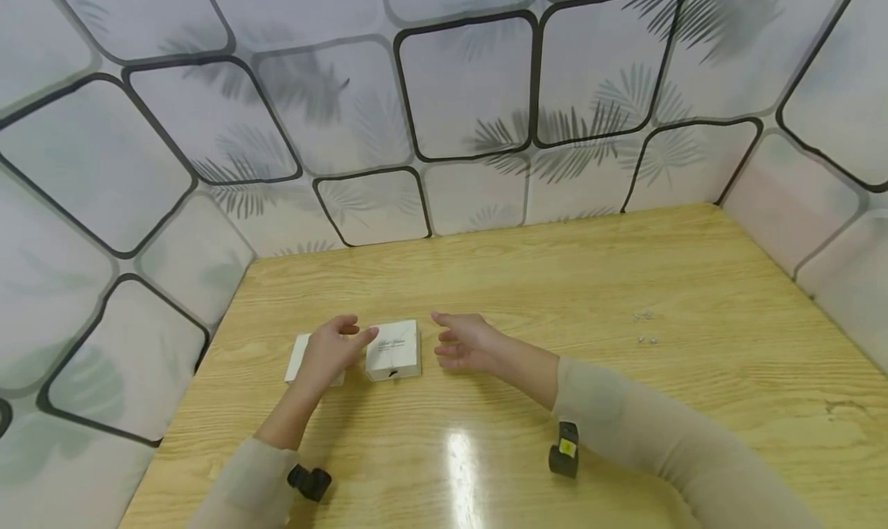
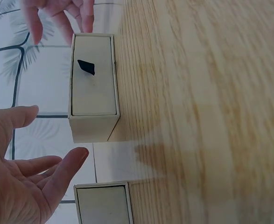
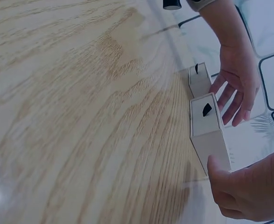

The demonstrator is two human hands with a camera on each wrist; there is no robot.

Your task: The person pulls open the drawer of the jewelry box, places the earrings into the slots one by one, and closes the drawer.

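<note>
White box (image 1: 394,350), flanked both sides.
Left hand (image 1: 330,352), loosely spread, looks nearer from here; right hand (image 1: 469,342) (spread too, empty) faces it.

Screened-off indoor nook set up like a recording booth, wider building impossible to tell, glossy wood-grain table (image 1: 527,274) with a bright light reflection (image 1: 461,475), pale walls (image 1: 465,89) on three sides printed with rounded dark frames (image 1: 535,74) and grey palm fronds (image 1: 583,132), black wrist cameras (image 1: 310,483)

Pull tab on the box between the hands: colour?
The tab is black; shows best in the left wrist view.
</note>
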